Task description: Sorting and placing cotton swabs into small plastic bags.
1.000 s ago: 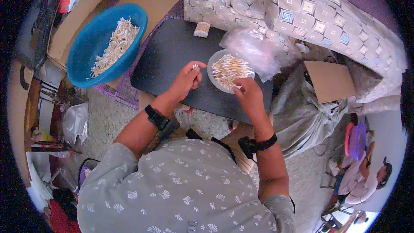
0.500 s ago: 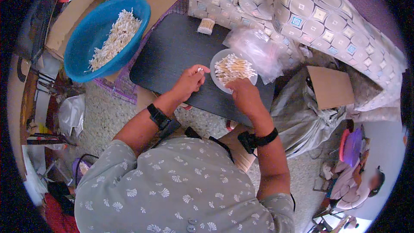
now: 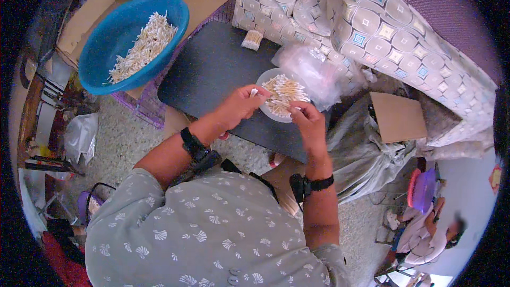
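Observation:
A round white bowl (image 3: 262, 78) full of loose cotton swabs (image 3: 285, 91) sits on a small dark table (image 3: 204, 69). At its left rim my left hand (image 3: 240, 107) is closed, with white cotton tips showing between thumb and fingers. My right hand (image 3: 310, 125) pinches at the bowl's near right rim, fingertips against the swabs there; whatever is in the pinch is too small to make out. Toward the table's far edge lies a tight bundle of cotton swabs (image 3: 252, 40), apart from both hands.
Left of the table, a large blue basin (image 3: 95, 66) holds a heap of swabs. Clear plastic bags (image 3: 313, 69) lie beyond the bowl. To the right are a grey cloth (image 3: 350, 149) and a cardboard piece (image 3: 398, 117). A patterned sofa (image 3: 366, 16) stands behind; another person (image 3: 425, 234) sits far right.
My right hand has drawn back from among the swabs to the bowl's near right rim. My left hand has come slightly closer to the bowl, still closed. The view has shifted a little.

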`<state>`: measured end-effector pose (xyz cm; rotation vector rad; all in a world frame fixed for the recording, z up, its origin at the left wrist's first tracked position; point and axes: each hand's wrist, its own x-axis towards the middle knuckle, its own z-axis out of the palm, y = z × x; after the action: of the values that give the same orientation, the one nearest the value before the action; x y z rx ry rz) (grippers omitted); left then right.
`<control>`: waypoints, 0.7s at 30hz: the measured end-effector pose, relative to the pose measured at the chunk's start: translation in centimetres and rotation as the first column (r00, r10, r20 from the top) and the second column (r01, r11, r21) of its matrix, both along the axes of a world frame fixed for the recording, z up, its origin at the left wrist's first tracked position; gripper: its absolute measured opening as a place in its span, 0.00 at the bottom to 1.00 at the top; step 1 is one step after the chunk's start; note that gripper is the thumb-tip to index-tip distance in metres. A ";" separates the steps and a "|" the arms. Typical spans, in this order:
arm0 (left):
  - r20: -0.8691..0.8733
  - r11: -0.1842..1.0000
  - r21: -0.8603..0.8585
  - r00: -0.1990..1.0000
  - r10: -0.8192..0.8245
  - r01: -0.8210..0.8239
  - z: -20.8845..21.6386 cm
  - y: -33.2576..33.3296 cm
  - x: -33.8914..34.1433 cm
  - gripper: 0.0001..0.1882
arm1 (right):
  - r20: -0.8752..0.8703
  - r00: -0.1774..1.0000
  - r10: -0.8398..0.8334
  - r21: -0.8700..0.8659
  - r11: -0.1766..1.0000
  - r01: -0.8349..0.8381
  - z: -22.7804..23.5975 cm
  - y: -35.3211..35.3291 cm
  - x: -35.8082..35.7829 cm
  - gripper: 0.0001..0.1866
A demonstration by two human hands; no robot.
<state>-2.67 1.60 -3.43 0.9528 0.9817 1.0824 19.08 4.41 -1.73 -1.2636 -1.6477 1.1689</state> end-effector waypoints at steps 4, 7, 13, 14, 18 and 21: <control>-0.022 1.000 0.028 1.000 0.012 -0.012 1.4 -0.6 1.4 0.09 | -0.347 0.932 -0.108 -0.164 0.985 0.053 0.1 -1.9 -0.9 0.08; -0.080 0.998 0.037 0.995 -0.055 0.058 2.0 -0.8 1.6 0.10 | -0.478 0.872 -0.102 -0.182 0.983 0.016 0.4 -2.9 -1.4 0.09; -0.171 0.995 0.103 0.985 0.004 0.014 3.1 -1.6 2.0 0.09 | -0.514 0.851 -0.110 -0.128 0.990 0.051 0.0 -3.9 -1.8 0.08; -0.186 0.983 0.181 0.982 0.037 -0.003 3.2 -1.9 2.2 0.08 | -0.499 0.860 -0.104 -0.102 0.993 0.060 0.0 -4.1 -1.9 0.07; -0.220 0.955 0.294 0.971 0.097 -0.029 3.5 -2.2 2.3 0.07 | -0.483 0.871 -0.086 -0.096 0.994 0.045 -0.5 -4.5 -2.2 0.08; -0.235 0.923 0.379 0.959 0.159 -0.061 2.7 -2.1 2.3 0.06 | -0.497 0.864 -0.080 -0.107 0.994 0.031 -0.5 -4.8 -2.5 0.07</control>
<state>-0.35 -0.45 -0.71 1.3893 1.0769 1.2878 16.55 -0.38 -2.27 -0.9453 -1.1724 1.4117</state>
